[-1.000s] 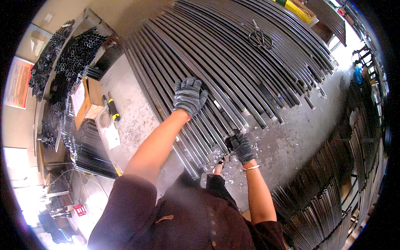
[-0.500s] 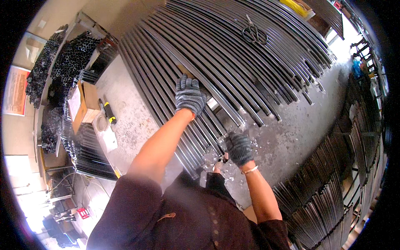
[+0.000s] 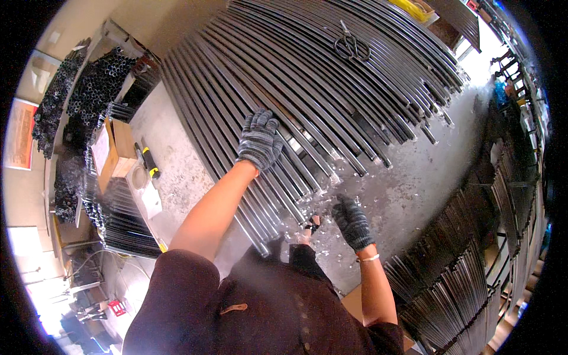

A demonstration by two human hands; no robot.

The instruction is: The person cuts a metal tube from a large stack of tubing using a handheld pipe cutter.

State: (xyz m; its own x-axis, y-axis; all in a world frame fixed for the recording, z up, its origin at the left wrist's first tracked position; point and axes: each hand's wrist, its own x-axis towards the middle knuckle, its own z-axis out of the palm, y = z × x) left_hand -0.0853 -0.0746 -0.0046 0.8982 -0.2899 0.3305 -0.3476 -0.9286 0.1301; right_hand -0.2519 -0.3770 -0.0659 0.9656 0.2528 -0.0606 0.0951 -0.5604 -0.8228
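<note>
A grey striped knit glove covers my left hand (image 3: 259, 142), which lies flat with fingers stretched over a row of dark metal tubes (image 3: 216, 121). My right hand (image 3: 353, 223), gloved the same way, hovers off the tube ends over the grey tabletop (image 3: 408, 177). Its fingers are loosely extended, and I see nothing held in them. Small clear scraps (image 3: 331, 236) are scattered around the tube ends nearest me. A small black and pinkish thing (image 3: 312, 226) sits there too; I cannot make out its kind.
Black-handled scissors (image 3: 352, 48) rest on the tubes farther back. At the left are a cardboard box (image 3: 121, 148), a black-and-yellow tool (image 3: 151, 163) and a tape roll (image 3: 139, 176). Tube bundles (image 3: 100, 83) fill a rack at far left; more dark rods (image 3: 449, 278) are stacked at lower right.
My right hand has moved away from the tube ends, to the right and slightly nearer me. My left hand still rests on the tubes. The whole view has shifted slightly.
</note>
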